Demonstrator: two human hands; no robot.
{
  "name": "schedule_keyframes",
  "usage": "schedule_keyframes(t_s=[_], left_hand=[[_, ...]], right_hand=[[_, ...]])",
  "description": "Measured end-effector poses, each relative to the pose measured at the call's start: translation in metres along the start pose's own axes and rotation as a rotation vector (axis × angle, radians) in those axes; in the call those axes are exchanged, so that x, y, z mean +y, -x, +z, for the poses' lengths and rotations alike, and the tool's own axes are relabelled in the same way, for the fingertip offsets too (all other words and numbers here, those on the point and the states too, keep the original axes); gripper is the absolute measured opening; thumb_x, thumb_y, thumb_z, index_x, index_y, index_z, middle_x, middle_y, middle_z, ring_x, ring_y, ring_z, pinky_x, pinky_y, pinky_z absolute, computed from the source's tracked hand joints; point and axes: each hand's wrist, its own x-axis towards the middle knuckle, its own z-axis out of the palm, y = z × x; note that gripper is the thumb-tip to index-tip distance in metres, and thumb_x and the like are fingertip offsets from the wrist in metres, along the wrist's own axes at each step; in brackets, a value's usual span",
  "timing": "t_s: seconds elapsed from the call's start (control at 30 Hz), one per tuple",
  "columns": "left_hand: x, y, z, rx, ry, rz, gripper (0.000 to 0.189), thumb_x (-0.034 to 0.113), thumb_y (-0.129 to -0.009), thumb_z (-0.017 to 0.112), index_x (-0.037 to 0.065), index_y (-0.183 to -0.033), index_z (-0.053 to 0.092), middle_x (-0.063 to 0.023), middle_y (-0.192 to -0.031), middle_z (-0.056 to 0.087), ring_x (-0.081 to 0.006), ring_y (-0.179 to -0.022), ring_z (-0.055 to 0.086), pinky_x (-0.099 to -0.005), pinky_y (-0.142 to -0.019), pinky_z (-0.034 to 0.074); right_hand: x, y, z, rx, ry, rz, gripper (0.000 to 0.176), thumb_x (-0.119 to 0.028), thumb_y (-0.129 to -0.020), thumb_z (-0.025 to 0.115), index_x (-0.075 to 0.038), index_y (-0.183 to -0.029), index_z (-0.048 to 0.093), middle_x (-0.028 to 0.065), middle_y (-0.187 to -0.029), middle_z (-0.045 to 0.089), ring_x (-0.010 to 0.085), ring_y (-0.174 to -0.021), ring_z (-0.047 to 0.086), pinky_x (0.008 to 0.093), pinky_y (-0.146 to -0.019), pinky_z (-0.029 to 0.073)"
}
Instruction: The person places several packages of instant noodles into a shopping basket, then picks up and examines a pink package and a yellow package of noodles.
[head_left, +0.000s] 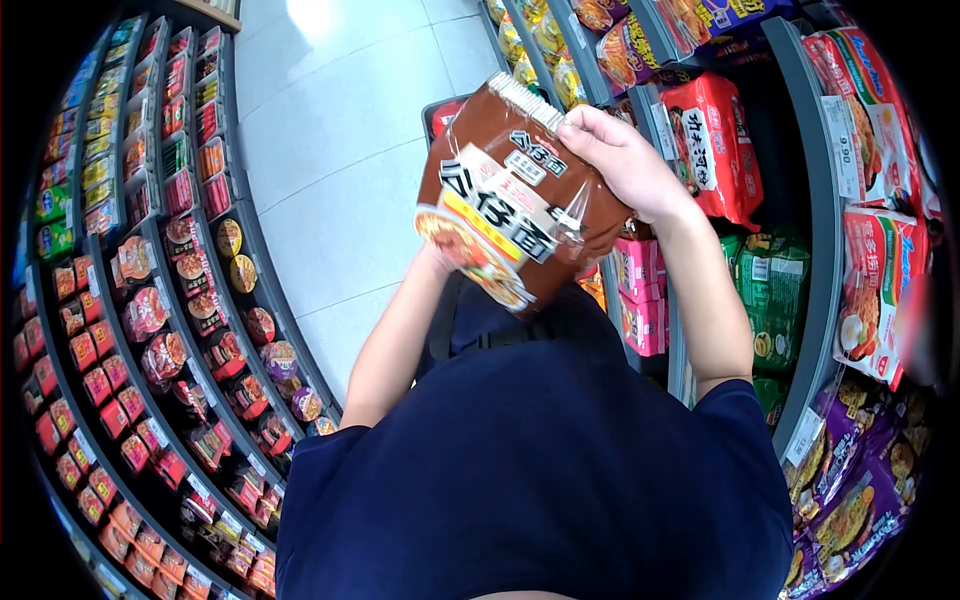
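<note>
A brown multipack of instant noodles (500,205), with a bowl of noodles printed on its front, is tilted in front of my chest. My right hand (632,160) grips its upper right edge, thumb on the front face and the other fingers mostly behind. At the pack's lower left, my left hand (436,258) supports it from behind; the pack hides those fingers. The crimped white end of the wrapper points up and away from me.
Close on my right, shelves (815,250) hold a red noodle pack (712,150), green packs (772,300) and purple packs (865,500). Across the aisle, a long shelf unit (215,350) carries cup and bowl noodles. Pale floor tiles (330,130) run between. Part of a dark-rimmed basket (432,112) shows behind the pack.
</note>
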Motion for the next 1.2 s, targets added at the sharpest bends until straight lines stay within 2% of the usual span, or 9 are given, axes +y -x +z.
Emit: schedule_keyframes(t_s=[0.1,0.17,0.3,0.43,0.5,0.57,0.7,0.9,1.2], left_hand=[[-0.011,-0.004,0.011,0.495,-0.385,0.296,0.080,0.072,-0.095,0.028,0.017,-0.152,0.033,-0.0118,-0.151,0.043,-0.0330,-0.135,0.045,-0.0538,-0.112,0.037],[-0.025,-0.008,0.034,0.500,-0.456,0.343,0.091,0.082,-0.087,0.029,0.020,-0.153,0.032,-0.0124,-0.153,0.040,-0.0364,-0.136,0.043,-0.0565,-0.112,0.034],[-0.015,0.008,0.013,0.665,-0.537,0.399,0.086,0.075,-0.092,0.029,0.014,-0.152,0.029,-0.0128,-0.152,0.041,-0.0329,-0.137,0.043,-0.0519,-0.112,0.037],[0.022,0.065,-0.044,1.012,-0.990,0.306,0.067,0.049,-0.101,0.046,0.002,-0.146,0.033,-0.0169,-0.143,0.048,-0.0281,-0.125,0.054,-0.0447,-0.100,0.048],[0.031,0.103,-0.057,1.234,-1.136,0.246,0.059,0.048,-0.100,0.049,0.007,-0.142,0.042,-0.0135,-0.138,0.053,-0.0234,-0.120,0.058,-0.0385,-0.095,0.050],[0.037,0.155,-0.085,1.479,-1.207,0.192,0.053,0.044,-0.099,0.051,0.007,-0.137,0.045,-0.0125,-0.131,0.059,-0.0224,-0.114,0.062,-0.0376,-0.090,0.051],[0.014,0.268,-0.131,1.797,-1.188,0.063,0.050,0.042,-0.098,0.052,0.007,-0.133,0.047,-0.0113,-0.121,0.064,-0.0229,-0.105,0.065,-0.0409,-0.085,0.051],[-0.065,0.291,-0.128,1.873,-1.020,0.046,0.043,0.039,-0.100,0.050,0.009,-0.131,0.049,-0.0082,-0.115,0.066,-0.0193,-0.100,0.065,-0.0374,-0.080,0.049],[-0.104,0.239,-0.120,1.782,-1.270,0.029,0.041,0.031,-0.101,0.048,0.004,-0.132,0.054,-0.0081,-0.109,0.068,-0.0171,-0.098,0.064,-0.0329,-0.086,0.048]], right_hand=[[0.032,-0.020,-0.003,0.132,-0.010,-0.057,0.018,-0.024,-0.103,0.053,-0.008,-0.097,0.054,-0.0051,-0.088,0.056,0.0011,-0.082,0.049,0.0202,-0.075,0.043],[0.052,-0.028,-0.003,0.203,0.054,-0.047,0.019,-0.024,-0.103,0.052,-0.006,-0.099,0.055,-0.0031,-0.090,0.058,0.0027,-0.085,0.051,0.0210,-0.078,0.043],[0.076,-0.028,-0.008,0.204,0.402,-0.011,0.027,-0.028,-0.099,0.060,-0.002,-0.103,0.057,0.0017,-0.092,0.062,0.0063,-0.087,0.055,0.0250,-0.081,0.046],[0.101,-0.032,-0.039,0.248,0.394,0.005,0.034,-0.033,-0.094,0.064,-0.001,-0.102,0.057,0.0104,-0.084,0.067,0.0143,-0.078,0.062,0.0329,-0.073,0.049],[0.128,-0.043,-0.061,0.251,0.398,0.052,0.032,-0.033,-0.094,0.063,-0.002,-0.100,0.057,0.0100,-0.081,0.065,0.0161,-0.074,0.061,0.0341,-0.071,0.048],[0.146,-0.052,-0.072,0.340,0.728,0.101,0.030,-0.034,-0.095,0.061,-0.005,-0.099,0.054,0.0165,-0.080,0.065,0.0323,-0.074,0.065,0.0417,-0.068,0.049],[0.208,-0.071,-0.108,0.500,0.764,0.153,0.032,-0.034,-0.094,0.061,-0.004,-0.105,0.052,0.0218,-0.091,0.069,0.0389,-0.085,0.067,0.0458,-0.075,0.051],[0.290,-0.115,-0.149,0.593,0.572,0.204,0.033,-0.034,-0.092,0.064,-0.003,-0.103,0.055,0.0199,-0.095,0.069,0.0342,-0.090,0.067,0.0415,-0.080,0.050],[0.300,-0.177,-0.093,0.378,0.677,0.182,0.035,-0.034,-0.091,0.064,-0.005,-0.106,0.053,0.0205,-0.097,0.069,0.0391,-0.094,0.066,0.0463,-0.081,0.050]])
